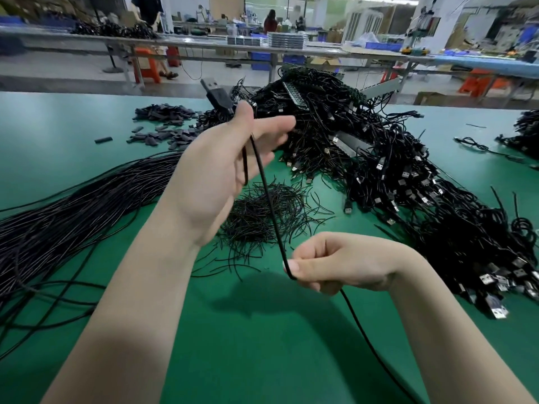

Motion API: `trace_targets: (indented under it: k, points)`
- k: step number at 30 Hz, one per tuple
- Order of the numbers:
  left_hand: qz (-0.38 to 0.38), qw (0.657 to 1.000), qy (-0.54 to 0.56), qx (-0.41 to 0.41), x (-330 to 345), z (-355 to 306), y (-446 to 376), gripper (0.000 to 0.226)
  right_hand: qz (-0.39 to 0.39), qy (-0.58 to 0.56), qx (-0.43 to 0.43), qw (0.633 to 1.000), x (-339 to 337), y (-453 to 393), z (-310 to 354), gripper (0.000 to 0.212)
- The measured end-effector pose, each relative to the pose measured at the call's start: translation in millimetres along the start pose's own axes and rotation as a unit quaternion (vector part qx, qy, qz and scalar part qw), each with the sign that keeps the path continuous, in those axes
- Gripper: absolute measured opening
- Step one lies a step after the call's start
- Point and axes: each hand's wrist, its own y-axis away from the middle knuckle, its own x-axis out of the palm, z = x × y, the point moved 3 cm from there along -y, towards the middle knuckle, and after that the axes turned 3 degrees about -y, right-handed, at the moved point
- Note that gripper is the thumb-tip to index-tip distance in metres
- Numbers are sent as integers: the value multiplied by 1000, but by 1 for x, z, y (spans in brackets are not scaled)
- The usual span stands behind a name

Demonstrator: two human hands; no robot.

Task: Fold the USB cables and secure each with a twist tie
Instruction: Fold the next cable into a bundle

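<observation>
A black USB cable (pixel 268 199) runs between both my hands above the green table (pixel 262 345). My left hand (pixel 221 170) is raised, palm toward me, thumb pinning the cable near its USB plug (pixel 214 93), which sticks up past the thumb. A short loop of cable hangs across the palm. My right hand (pixel 335 262) is lower and closer, pinching the same cable between thumb and fingers; the cable's tail drops away toward the bottom edge. A loose heap of thin black twist ties (pixel 262 217) lies on the table between my hands.
A big tangled heap of black USB cables (pixel 393 170) fills the right side. Long straight cables (pixel 73 223) fan out at the left. Small black sleeves (pixel 166 123) are scattered at the back left. More cables (pixel 525 132) lie at the far right. Workbenches and people stand beyond the table.
</observation>
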Motion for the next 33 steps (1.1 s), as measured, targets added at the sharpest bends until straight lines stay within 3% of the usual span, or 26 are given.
trace_targets:
  k: [2,4,7,9,11,13,16,19,22,24,26,28,30,33]
  points:
    - [104,979,167,-49,11,-4,3,57,-66,13,2,998,-3,-5,-1,44]
    - [212,949,215,-88,20,-7,9,56,-168,55,0,984,-12,-6,-1,45]
    - [345,920,70,-174,29,4,14,54,-291,30,-29,956,-27,5,5,47]
    - [415,868,-98,-254,33,20,17,61,-311,-29,-62,948,-32,15,15,44]
    - [376,861,-194,-281,30,36,13,54,-302,-69,-94,946,-30,24,27,38]
    - [284,901,-223,-239,26,43,7,44,-294,-74,-135,943,-25,29,37,33]
    - [153,972,-39,-173,17,39,-1,38,-274,-103,-188,938,-15,30,47,25]
    - [122,974,128,-145,16,25,-4,48,-180,-138,-195,954,-3,21,45,25]
    - [112,965,205,-121,17,13,-1,49,-59,-156,-148,975,9,5,32,26]
    - [131,954,244,-115,18,5,1,52,-22,-151,-101,983,11,-3,20,31]
    - [150,949,251,-118,19,-4,6,50,-46,-110,-60,991,5,-6,11,36]
    - [173,953,220,-120,17,-9,11,48,-127,-21,-22,991,-5,-5,6,43]
    - [233,956,109,-140,18,-7,14,49,-254,71,-3,965,-20,5,6,57]
    - [319,921,-102,-200,21,8,18,53,-373,99,-26,922,-37,24,14,56]
